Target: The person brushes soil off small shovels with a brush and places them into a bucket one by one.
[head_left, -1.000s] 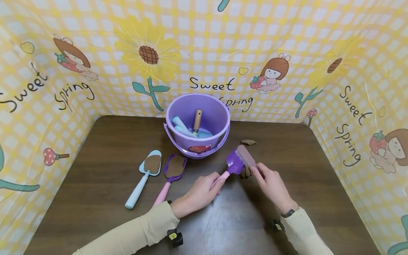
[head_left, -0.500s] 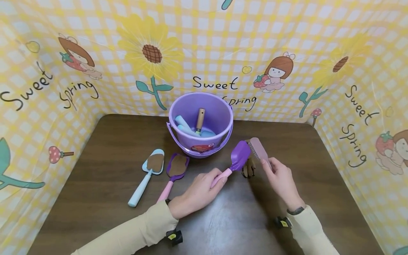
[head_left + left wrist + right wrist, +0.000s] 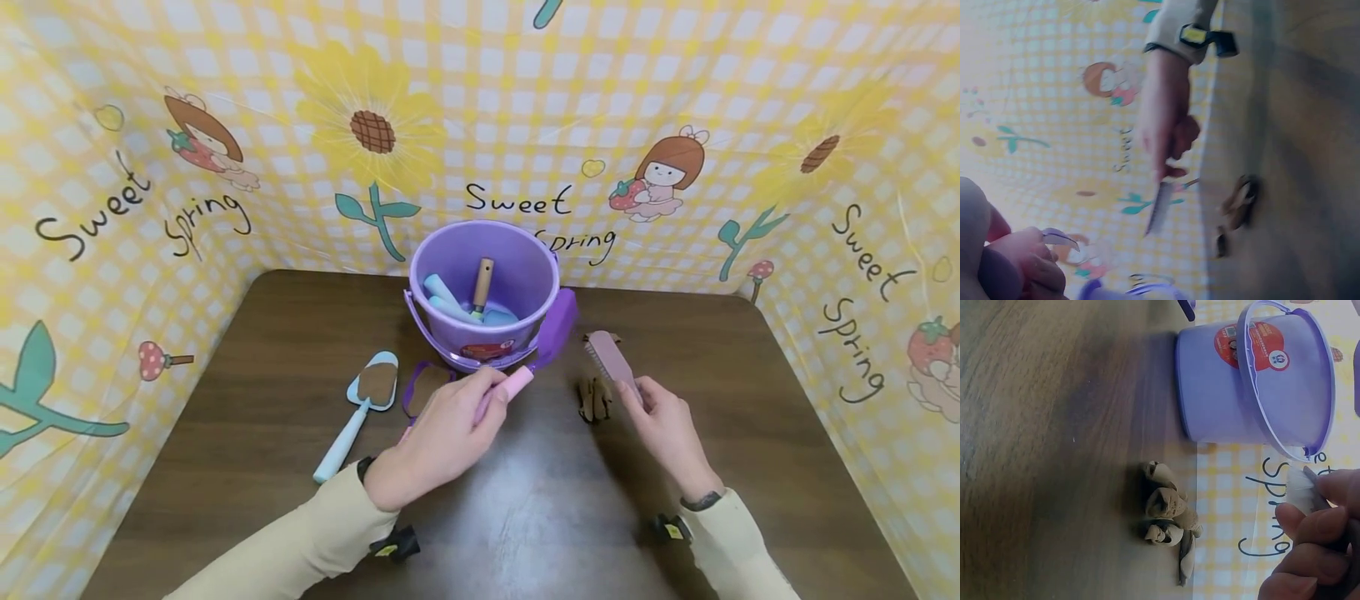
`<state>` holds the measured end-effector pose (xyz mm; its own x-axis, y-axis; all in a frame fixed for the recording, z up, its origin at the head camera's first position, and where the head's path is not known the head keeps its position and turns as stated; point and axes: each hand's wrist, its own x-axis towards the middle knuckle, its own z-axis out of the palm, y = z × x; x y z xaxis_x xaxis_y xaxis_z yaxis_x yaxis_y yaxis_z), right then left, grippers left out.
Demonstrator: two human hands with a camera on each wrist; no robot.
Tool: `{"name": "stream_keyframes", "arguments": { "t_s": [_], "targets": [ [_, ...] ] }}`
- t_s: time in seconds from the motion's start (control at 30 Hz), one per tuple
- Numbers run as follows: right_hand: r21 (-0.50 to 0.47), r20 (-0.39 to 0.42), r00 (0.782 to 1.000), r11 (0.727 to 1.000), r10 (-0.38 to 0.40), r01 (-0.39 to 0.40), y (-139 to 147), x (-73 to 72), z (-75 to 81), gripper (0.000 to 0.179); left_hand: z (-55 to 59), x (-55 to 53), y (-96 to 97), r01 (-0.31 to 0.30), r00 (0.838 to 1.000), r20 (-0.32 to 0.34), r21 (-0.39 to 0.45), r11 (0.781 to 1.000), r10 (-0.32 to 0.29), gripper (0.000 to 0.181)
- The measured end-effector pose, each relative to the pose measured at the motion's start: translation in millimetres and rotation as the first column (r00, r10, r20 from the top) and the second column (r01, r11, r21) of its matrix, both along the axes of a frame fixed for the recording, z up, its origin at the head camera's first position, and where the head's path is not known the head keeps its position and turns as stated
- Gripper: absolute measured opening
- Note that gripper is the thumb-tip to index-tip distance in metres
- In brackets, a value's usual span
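The work appears to be at the sweeping-up stage, with the brown curled leaves lying loose on the table, to the right of the purple bucket; the main clump sits just below the brush, another piece partly behind its head. The left hand has its fingers curled round the pink handle of the purple shovel, whose blade is raised at the bucket's right side; whether blade and bucket touch, or anything lies on the blade, I cannot tell. The right hand pinches the brush by its near end between thumb and fingers, bristles facing left, the head clear of the clump. Wooden and pale blue handles stand inside the bucket; a light blue trowel lies left of it. As I judge it, the next move calls for setting the shovel's edge flat beside the clump; the brush should then push lightly, since such leaves may skid or crumble.
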<state>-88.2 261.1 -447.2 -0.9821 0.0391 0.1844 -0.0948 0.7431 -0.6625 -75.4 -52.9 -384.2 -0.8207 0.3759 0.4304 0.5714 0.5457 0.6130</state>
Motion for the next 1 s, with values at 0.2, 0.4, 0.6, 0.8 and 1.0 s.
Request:
{"name": "stream_keyframes", "arguments": {
  "t_s": [0.2,0.4,0.6,0.8,1.0],
  "targets": [
    [0.009,0.012,1.0,1.0,-0.004,0.004,1.7,2.1,1.4,0.03,26.1,-12.6,-15.2,-0.072,0.992,-0.104,-0.028,0.997,0.069,0.018],
    [0.031,0.018,1.0,0.999,-0.01,0.009,5.8,3.8,-1.5,0.031,44.5,-32.4,-30.4,-0.112,0.972,-0.206,0.014,0.994,0.113,0.02],
    [0.037,0.024,1.0,0.999,-0.011,0.01,9.0,5.0,-4.0,0.031,49.7,-50.1,-43.1,-0.152,0.968,-0.203,-0.009,0.988,0.147,0.014],
    [0.038,0.021,1.0,0.999,-0.009,0.008,11.0,5.7,-5.0,0.029,48.2,-60.5,-42.9,-0.176,0.979,-0.121,-0.079,0.981,0.165,0.01],
    [0.038,0.043,0.999,0.999,-0.005,0.003,10.1,6.9,-3.6,0.029,44.3,-66.4,-36.0,-0.207,0.977,-0.075,-0.085,0.975,0.201,0.014]
  ]
}}
